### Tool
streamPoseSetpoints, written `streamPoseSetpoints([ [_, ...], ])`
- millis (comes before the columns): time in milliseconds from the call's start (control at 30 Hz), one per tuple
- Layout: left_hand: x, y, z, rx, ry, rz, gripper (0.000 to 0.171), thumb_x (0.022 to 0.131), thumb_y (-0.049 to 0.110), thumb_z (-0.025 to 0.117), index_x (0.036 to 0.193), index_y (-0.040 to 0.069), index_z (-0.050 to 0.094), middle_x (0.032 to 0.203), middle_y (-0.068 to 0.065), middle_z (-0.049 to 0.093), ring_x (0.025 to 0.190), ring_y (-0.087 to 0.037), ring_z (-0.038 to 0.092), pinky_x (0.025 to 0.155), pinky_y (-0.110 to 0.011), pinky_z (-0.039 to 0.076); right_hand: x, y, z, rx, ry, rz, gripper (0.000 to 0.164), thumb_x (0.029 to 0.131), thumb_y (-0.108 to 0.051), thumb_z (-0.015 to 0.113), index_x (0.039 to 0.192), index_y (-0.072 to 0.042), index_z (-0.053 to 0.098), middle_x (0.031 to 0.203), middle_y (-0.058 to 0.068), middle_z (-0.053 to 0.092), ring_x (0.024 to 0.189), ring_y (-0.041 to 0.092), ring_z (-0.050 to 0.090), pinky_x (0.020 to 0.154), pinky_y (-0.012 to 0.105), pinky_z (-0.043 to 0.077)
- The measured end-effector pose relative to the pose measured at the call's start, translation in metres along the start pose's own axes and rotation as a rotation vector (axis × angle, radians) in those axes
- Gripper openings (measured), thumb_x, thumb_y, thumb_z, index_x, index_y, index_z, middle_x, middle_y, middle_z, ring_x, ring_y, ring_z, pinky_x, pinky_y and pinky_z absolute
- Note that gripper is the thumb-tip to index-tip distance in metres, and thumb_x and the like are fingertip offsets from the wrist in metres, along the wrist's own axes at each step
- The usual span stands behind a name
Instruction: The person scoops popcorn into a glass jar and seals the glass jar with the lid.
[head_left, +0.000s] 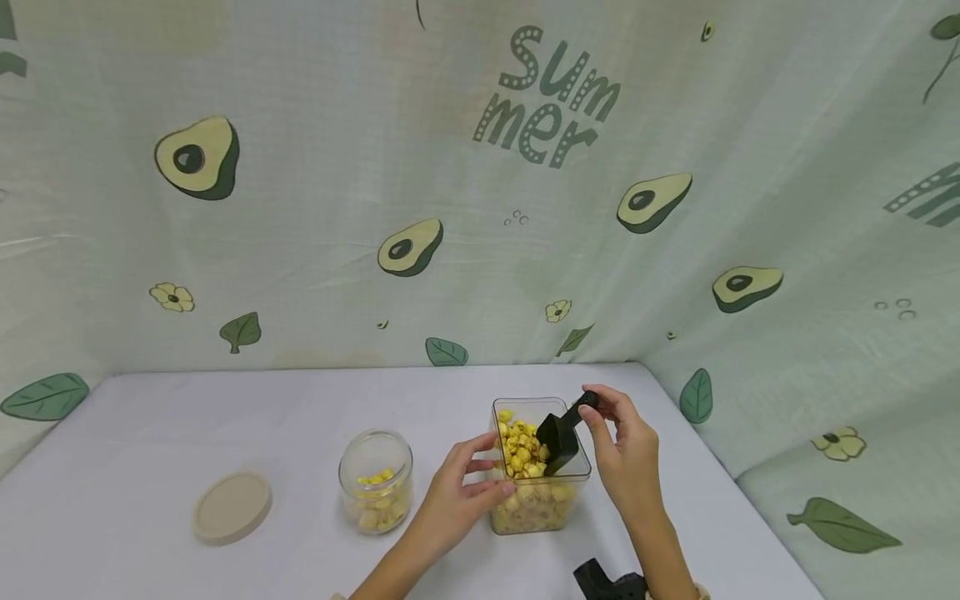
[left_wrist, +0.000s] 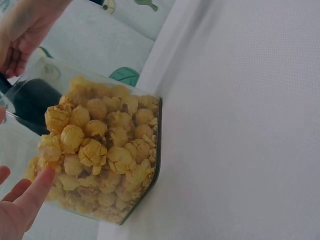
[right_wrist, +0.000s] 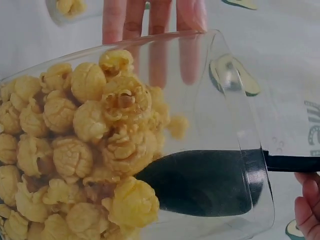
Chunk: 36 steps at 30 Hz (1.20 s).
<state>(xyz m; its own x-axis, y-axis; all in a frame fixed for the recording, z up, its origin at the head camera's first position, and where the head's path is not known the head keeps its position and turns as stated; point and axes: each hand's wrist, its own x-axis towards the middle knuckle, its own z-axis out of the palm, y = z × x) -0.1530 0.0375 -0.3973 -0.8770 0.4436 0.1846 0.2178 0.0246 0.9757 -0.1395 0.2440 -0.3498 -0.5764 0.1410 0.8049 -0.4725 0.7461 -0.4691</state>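
A clear square container (head_left: 531,518), part filled with yellow popcorn (left_wrist: 107,145), stands upright on the table. My left hand (head_left: 468,487) touches its left side, the fingers fairly straight and spread against the wall, as the right wrist view also shows. Between thumb and fingers my right hand (head_left: 626,446) pinches the handle of a black scoop (head_left: 558,442). The scoop's head is inside the container, tilted down against the popcorn; its tip is partly hidden by popcorn in the right wrist view (right_wrist: 200,182).
Left of the container stands a round clear jar (head_left: 347,483) with some popcorn in the bottom. Farther left a beige round lid (head_left: 232,507) lies flat on the white table (head_left: 300,408). A printed curtain (head_left: 315,167) hangs behind and along the right.
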Motion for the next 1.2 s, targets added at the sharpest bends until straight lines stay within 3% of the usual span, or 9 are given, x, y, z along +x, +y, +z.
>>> streamPoseSetpoints([
  [300,0.0,0.0,0.0,-0.001,0.0,-0.007,0.06,0.085,0.023,0.068,0.137,0.008,0.041,0.134,-0.016,0.041,0.118,-0.032,0.048,0.092,-0.029,0.051,-0.004,0.005,0.005,-0.033,-0.083,0.04,0.027,0.082,0.001,0.066,0.108,0.001,0.06,0.086,0.008,0.066,0.078,0.01,0.059,0.072,0.005,0.043],
  [400,0.0,0.0,0.0,-0.003,0.002,-0.009,0.061,0.085,0.023,0.068,0.137,0.008,0.041,0.135,-0.015,0.041,0.118,-0.031,0.048,0.091,-0.029,0.051,-0.004,0.007,0.004,0.012,-0.078,0.12,0.026,0.084,0.001,0.064,0.11,0.001,0.06,0.089,0.011,0.067,0.079,0.004,0.057,0.072,0.005,0.043],
  [533,0.0,0.0,0.0,-0.005,0.003,-0.018,0.061,0.085,0.024,0.068,0.138,0.008,0.041,0.136,-0.015,0.04,0.118,-0.031,0.048,0.091,-0.03,0.051,-0.003,0.009,0.0,0.107,-0.088,0.291,0.025,0.089,-0.003,0.06,0.113,0.001,0.06,0.098,0.016,0.067,0.083,-0.007,0.053,0.074,0.002,0.044],
  [667,0.0,0.0,0.0,-0.015,-0.001,-0.018,0.06,0.085,0.023,0.068,0.138,0.009,0.041,0.136,-0.014,0.04,0.118,-0.03,0.047,0.091,-0.03,0.051,-0.001,0.011,-0.004,0.169,-0.11,0.421,0.027,0.092,-0.008,0.057,0.118,0.0,0.058,0.107,0.018,0.064,0.084,-0.011,0.053,0.075,0.003,0.045],
  [967,0.001,-0.001,0.0,-0.017,-0.002,-0.026,0.059,0.086,0.024,0.067,0.138,0.011,0.042,0.136,-0.013,0.04,0.118,-0.028,0.047,0.091,-0.03,0.052,0.002,0.02,-0.007,0.378,-0.05,0.577,0.027,0.092,-0.005,0.055,0.117,0.006,0.056,0.089,-0.017,0.063,0.076,-0.001,0.058,0.071,0.01,0.05],
  [1200,0.001,-0.001,0.0,-0.01,0.001,-0.03,0.06,0.086,0.025,0.068,0.138,0.011,0.042,0.137,-0.013,0.04,0.117,-0.027,0.047,0.09,-0.029,0.052,0.001,0.028,-0.01,0.428,-0.164,0.575,0.031,0.093,-0.008,0.056,0.118,0.009,0.052,0.085,-0.015,0.063,0.076,0.001,0.058,0.07,0.013,0.05],
])
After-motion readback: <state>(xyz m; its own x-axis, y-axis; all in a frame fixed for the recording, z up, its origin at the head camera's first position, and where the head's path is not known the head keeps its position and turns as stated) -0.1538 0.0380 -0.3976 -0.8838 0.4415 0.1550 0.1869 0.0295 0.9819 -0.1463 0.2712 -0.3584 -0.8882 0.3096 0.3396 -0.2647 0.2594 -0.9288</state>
